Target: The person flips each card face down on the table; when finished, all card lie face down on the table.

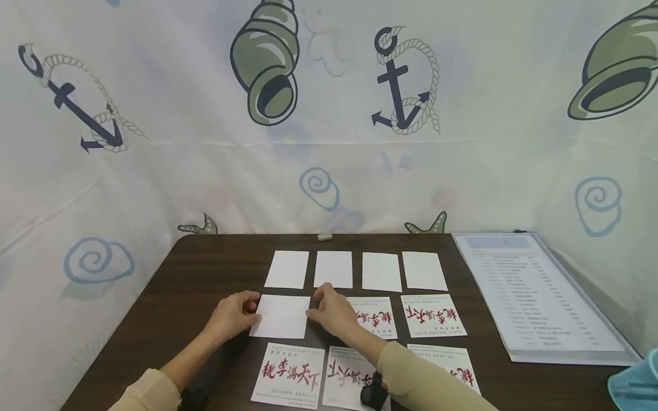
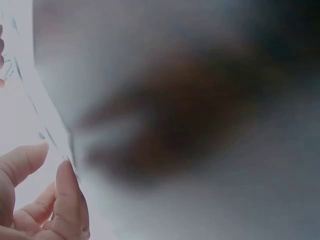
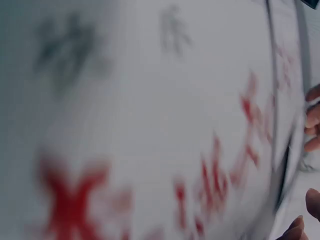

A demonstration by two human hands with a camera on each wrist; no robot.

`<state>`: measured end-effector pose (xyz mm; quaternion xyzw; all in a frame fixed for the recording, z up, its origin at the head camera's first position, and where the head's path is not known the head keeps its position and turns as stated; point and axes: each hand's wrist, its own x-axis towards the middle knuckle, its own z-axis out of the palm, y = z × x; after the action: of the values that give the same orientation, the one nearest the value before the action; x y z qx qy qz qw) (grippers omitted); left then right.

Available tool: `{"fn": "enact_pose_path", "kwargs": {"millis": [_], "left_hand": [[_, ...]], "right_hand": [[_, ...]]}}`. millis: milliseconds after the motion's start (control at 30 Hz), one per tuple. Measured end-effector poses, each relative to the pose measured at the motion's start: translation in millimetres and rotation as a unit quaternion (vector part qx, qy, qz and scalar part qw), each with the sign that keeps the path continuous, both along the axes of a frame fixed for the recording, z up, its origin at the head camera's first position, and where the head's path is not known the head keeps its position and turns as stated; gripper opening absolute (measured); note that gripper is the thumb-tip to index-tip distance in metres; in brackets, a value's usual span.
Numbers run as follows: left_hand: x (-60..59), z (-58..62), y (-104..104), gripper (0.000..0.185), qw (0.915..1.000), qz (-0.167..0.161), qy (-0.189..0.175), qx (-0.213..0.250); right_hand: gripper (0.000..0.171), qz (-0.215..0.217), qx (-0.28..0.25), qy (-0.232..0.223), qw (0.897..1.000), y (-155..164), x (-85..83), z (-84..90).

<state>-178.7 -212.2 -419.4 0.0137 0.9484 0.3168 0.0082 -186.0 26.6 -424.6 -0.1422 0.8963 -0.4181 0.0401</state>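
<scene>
A plain white card lies on the dark table between the two hands. At its left edge is my left hand, thumb and index finger apart with their tips by the edge. My right hand is at the opposite side, its thumb by the right edge and its fingers near the upper right corner. The left wrist view shows the thumb and fingers beside a pale edge. Close to the right wrist camera is a blurred printed card with red characters; fingertips show at that view's right border.
Several blank white cards form a row behind the hands. Printed cards lie to the right and in a front row; the right forearm covers parts of some. A document folder and a light blue container stand right.
</scene>
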Motion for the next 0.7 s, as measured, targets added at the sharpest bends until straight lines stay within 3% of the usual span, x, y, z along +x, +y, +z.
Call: {"fn": "enact_pose_path", "kwargs": {"millis": [133, 267, 433, 700], "left_hand": [[-6.3, 8.9, 16.4, 0.044, 0.9991, -0.029, 0.03, 0.008], [-12.9, 15.0, 46.6, 0.048, 0.9946, -0.081, 0.021, 0.062], [-16.3, 12.7, 83.4, 0.053, 0.9848, -0.137, -0.023, 0.104], [-24.2, 1.0, 120.0, 0.06, 0.9765, -0.198, -0.037, 0.077]], "right_hand": [[0.03, 0.0, -0.06, -0.013, 0.998, 25.9, -6.5, 8.1], [0.025, -0.03, -0.077, -0.009, 0.997, 61.5, -11.5, 11.2], [0.027, -0.063, -0.05, -0.016, 0.997, 100.9, -13.5, 7.0], [0.037, -0.074, 0.02, -0.007, 0.997, 133.5, -11.2, -2.2]]}}
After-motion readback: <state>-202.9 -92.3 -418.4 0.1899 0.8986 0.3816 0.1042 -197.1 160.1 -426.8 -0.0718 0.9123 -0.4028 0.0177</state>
